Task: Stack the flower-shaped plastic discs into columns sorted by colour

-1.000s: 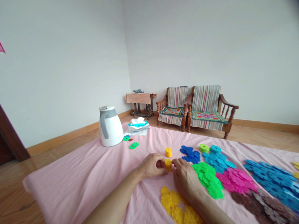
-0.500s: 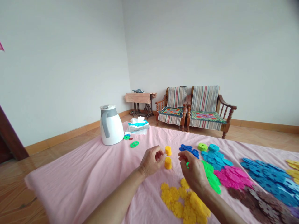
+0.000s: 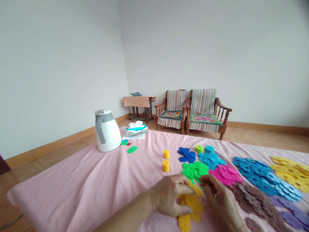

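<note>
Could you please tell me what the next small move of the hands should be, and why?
Probably the left hand should close on a few loose yellow discs: its fingers are spread over them, and the right hand is close beside the same pile. Two upright yellow stacks stand farther back, so stacking more seems sensible.

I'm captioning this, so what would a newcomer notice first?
Probably the bright discs, heaped by colour on the right of the pink cloth. Next, the left hand at the near yellow pile, with the right hand beside it. Then the white jug at the back left.
</note>
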